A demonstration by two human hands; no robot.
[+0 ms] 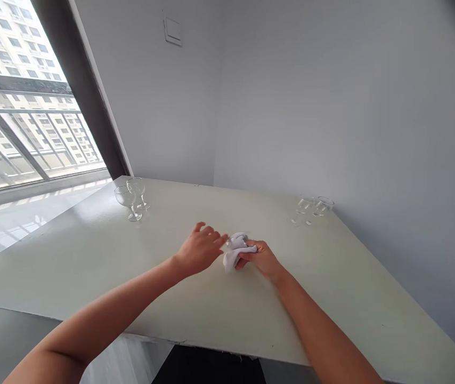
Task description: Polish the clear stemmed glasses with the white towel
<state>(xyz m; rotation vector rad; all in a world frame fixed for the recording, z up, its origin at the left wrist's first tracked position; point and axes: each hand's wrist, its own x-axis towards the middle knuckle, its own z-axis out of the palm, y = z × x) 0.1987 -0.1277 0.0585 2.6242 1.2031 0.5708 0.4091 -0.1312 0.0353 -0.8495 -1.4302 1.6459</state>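
My right hand point(262, 260) is closed around a white cloth point(233, 259), bunched up just above the middle of the table. A clear glass point(229, 242) shows partly at the cloth's left side; most of it is covered, so its full shape cannot be made out. My left hand point(201, 249) reaches in from the left, its index finger and thumb closed at the glass's visible end and the other fingers curled loosely.
Two clear stemmed glasses, a nearer one point(126, 198) and one behind point(141, 188), stand upright at the table's far left. Two more glasses, one left point(306, 205) and one right point(323, 207), stand near the right edge. Grey walls point(291, 96) border the pale table point(91, 261).
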